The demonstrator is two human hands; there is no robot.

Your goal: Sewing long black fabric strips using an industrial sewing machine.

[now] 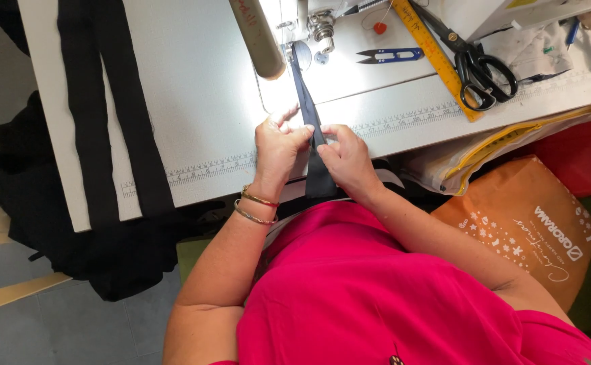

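**Both hands on the black strip at the sewing machine**

While left hand [278,149] and right hand [346,159] pinch the narrow black strip [309,108] between fingertips, it runs across the white table [201,88] up to the presser foot [295,47]. Blue thread snips [390,55], yellow ruler [437,57], black scissors [478,64] lie right.

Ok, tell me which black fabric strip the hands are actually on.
The narrow strip running to the sewing machine needle, pinched by left hand and right hand; the two wide strips lie untouched.
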